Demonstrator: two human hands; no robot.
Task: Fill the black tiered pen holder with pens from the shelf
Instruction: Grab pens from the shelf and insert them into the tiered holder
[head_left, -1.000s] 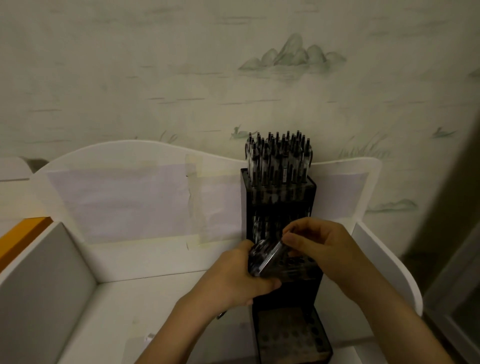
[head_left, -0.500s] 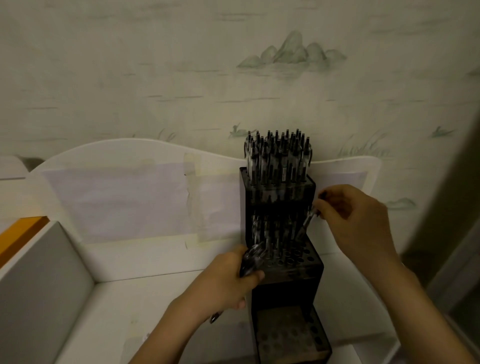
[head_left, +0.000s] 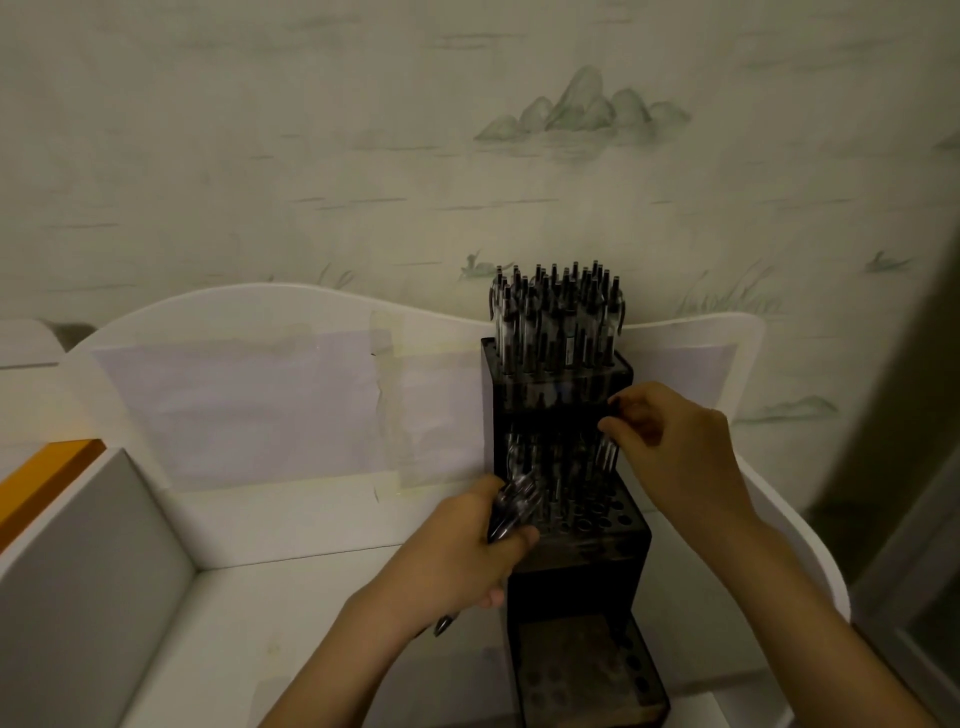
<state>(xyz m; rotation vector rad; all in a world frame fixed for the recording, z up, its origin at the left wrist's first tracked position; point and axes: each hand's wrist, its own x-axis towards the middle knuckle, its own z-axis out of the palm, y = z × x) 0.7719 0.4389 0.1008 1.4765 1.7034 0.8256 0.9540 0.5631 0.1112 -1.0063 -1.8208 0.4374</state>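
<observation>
The black tiered pen holder (head_left: 576, 564) stands on the white shelf (head_left: 322, 613), against its back panel. Its top tier is packed with pens (head_left: 558, 317). The middle tier holds several pens at the back and left, with open holes at the front right. The bottom tier (head_left: 587, 670) shows only holes. My left hand (head_left: 462, 551) grips a bundle of pens (head_left: 511, 506) at the holder's left side. My right hand (head_left: 675, 447) pinches one pen (head_left: 607, 454) that stands in the right of the middle tier.
A grey divider (head_left: 98, 571) stands at the shelf's left, with an orange edge (head_left: 47, 478) beyond it. Taped paper (head_left: 249, 410) covers the curved white back panel. A white side panel (head_left: 789, 540) closes the right. Behind is a painted wall.
My right hand took a pen from the bundle in my left hand, carried it up and right, then lowered it into the middle tier. My left hand has stayed by the holder.
</observation>
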